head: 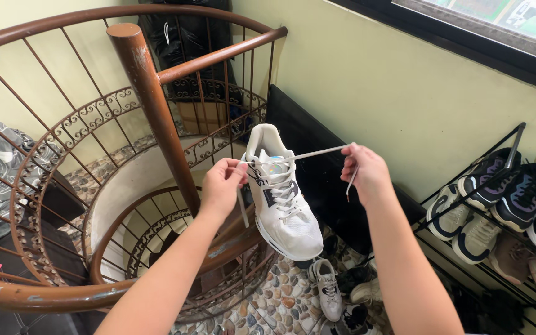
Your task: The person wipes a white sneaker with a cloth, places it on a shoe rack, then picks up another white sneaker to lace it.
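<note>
A white sneaker (283, 198) with dark side markings hangs in the air in front of me, toe pointing down toward me. My left hand (221, 185) pinches the left end of its white lace (317, 152) beside the shoe's collar. My right hand (366, 170) grips the other lace end, pulled taut to the right of the shoe, with the lace tip dangling below my fingers. The shoe seems held up only by the two lace ends.
A brown metal spiral stair railing (150, 93) curves at left and below the shoe. A black wire shoe rack (516, 139) with several sneakers stands at right. Loose shoes (330, 288) lie on the pebble floor below. A dark panel leans on the yellow wall.
</note>
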